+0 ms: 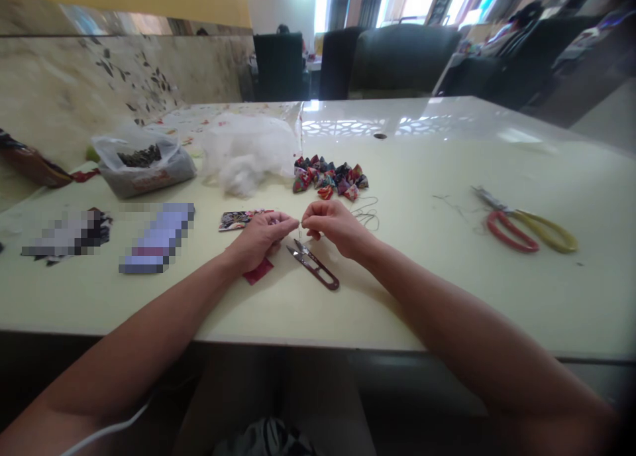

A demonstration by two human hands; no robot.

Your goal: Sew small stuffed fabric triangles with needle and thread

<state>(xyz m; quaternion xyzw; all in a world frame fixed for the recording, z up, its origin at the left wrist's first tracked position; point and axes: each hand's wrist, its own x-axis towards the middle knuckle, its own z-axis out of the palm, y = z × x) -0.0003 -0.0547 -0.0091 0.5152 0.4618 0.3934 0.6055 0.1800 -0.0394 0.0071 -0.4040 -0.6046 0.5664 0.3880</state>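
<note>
Above the table, my left hand [265, 237] and my right hand [335, 225] meet fingertip to fingertip, both closed in a pinch. A thin thread [368, 212] curls on the table beside my right hand, and a fine strand shows at the pinched fingertips. Whether a needle is there is too small to tell. Below them lie thread snips [318, 270] with brown handles, blades pointing toward my hands. A piece of dark red cloth [258, 271] lies beneath my left hand, partly covered by it. Patterned fabric pieces [233, 220] lie just behind that hand.
Several small patterned fabric pouches [330, 176] cluster behind my hands. Further left are a clear bag of white stuffing [246, 164] and a plastic bag [146, 171] with dark dried material. Large scissors [521, 227] with red and yellow handles lie right. Chairs [405, 58] and people are beyond.
</note>
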